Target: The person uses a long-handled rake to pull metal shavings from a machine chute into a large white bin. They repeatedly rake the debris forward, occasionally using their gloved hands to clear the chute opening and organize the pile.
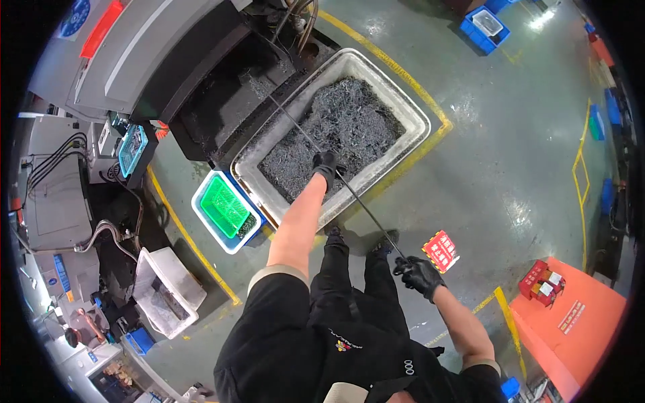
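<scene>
Both my hands wear black gloves and are closed round one long thin rod (369, 211). My left hand (326, 166) grips it around its middle, above the large white bin (416, 127). My right hand (420, 275) holds its near end, low and to the right, beside my leg. The far end of the rod reaches over the bin's left rim into the dark chute (228, 107) of a machine, by a small clump of shavings (257, 86); the tip's shape is too small to tell. Tangled grey metal shavings (356, 121) fill much of the bin.
A grey machine (161, 47) stands at upper left. Left of my legs is a white tub (200, 201) with a green basket (225, 205) in it. Farther left sits another white bin (191, 289). An orange cabinet (557, 336) carrying red boxes (541, 282) stands at lower right.
</scene>
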{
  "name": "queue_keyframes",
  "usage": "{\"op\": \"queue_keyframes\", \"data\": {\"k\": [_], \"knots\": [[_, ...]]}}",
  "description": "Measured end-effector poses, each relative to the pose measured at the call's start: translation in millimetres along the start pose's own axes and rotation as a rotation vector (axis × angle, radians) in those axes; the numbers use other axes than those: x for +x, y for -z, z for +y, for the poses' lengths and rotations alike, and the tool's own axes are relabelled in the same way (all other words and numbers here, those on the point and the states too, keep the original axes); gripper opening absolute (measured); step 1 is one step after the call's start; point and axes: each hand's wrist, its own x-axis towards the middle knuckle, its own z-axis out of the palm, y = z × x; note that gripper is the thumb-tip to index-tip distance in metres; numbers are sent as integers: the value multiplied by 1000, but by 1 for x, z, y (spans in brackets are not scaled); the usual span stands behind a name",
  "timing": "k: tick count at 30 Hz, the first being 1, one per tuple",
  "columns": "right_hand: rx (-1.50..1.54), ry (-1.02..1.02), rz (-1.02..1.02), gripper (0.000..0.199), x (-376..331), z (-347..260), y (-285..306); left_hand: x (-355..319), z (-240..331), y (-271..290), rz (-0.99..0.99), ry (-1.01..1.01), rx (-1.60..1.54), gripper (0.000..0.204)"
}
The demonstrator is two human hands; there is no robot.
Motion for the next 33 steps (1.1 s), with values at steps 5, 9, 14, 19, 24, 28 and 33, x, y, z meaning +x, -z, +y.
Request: {"op": "queue_keyframes", "data": {"k": [5,9,14,19,24,28,33], "knots": [[-26,-292,-144,41,-70,10,1,-46,-75,1,30,169,-113,32],[-212,-96,-37,51,-98,94,7,-121,-77,-26,-220,163,75,38],[-795,679,86,44,2,62,-22,-36,-21,26,-19,-74,12,32],[-255,331,46,41,130,-151,-63,40,45,40,70,-157,20,35],[-250,302,0,50,139,-153,-105,59,33,86,97,-231,66,37],[-262,-142,-243,43,11,-32,-68,15,-16,74,71,-95,179,37],[-175,-431,96,55,-99,56,-24,-93,-25,3,-238,187,-53,36]]}}
